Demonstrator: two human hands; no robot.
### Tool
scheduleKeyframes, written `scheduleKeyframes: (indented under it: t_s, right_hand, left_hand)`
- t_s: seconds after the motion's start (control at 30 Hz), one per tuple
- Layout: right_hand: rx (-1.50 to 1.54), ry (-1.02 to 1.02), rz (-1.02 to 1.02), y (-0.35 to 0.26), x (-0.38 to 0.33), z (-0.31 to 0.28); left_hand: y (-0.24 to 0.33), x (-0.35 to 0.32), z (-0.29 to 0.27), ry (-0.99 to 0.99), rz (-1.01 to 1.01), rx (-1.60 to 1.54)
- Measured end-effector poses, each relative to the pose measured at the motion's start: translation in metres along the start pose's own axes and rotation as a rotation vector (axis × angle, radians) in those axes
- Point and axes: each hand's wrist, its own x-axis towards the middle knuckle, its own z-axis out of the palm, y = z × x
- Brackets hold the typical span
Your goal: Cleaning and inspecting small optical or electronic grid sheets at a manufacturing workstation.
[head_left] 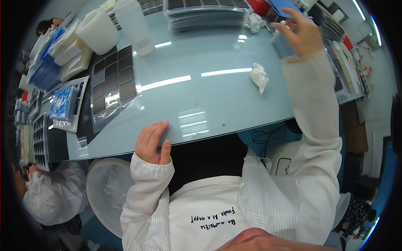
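My left hand point(153, 144) lies at the near edge of the glass-topped table point(201, 100), its fingers stretched out and nothing in it. At the far right my right hand point(302, 34) reaches over a see-through plastic container point(284, 45), thumb and forefinger apart. Whether its fingertips touch the container I cannot tell. A crumpled white tissue point(259, 78) lies on the glass to the near left of that hand. Another crumpled white wad point(254, 22) sits farther back, beside a red box point(259, 6) and a blue sheet or folder point(285, 6).
A stack of clear trays point(205, 19) stands at the back. To the left are a translucent bottle point(134, 27), a white roll point(98, 31), a clear sheet with dark squares point(115, 79) and a blue packet point(63, 103). A white bin point(94, 188) stands below the table; a person point(54, 192) sits left.
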Motion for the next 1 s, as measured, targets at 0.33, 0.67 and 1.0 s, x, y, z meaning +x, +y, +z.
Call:
scheduleKeyframes:
  t_s: [0.33, 0.67, 1.0]
  right_hand:
    - [-0.191, -0.372, -0.037, -0.033, 0.108, 0.167]
    - [-0.31, -0.094, -0.268, 0.006, 0.105, 0.144]
    - [0.058, 0.391, -0.92, -0.082, 0.025, -0.009]
  left_hand:
    - [0.0, -0.001, -0.005, -0.002, -0.023, -0.017]
    - [0.003, 0.001, -0.005, -0.027, -0.039, -0.015]
    - [0.0, -0.006, -0.009, -0.047, -0.134, -0.189]
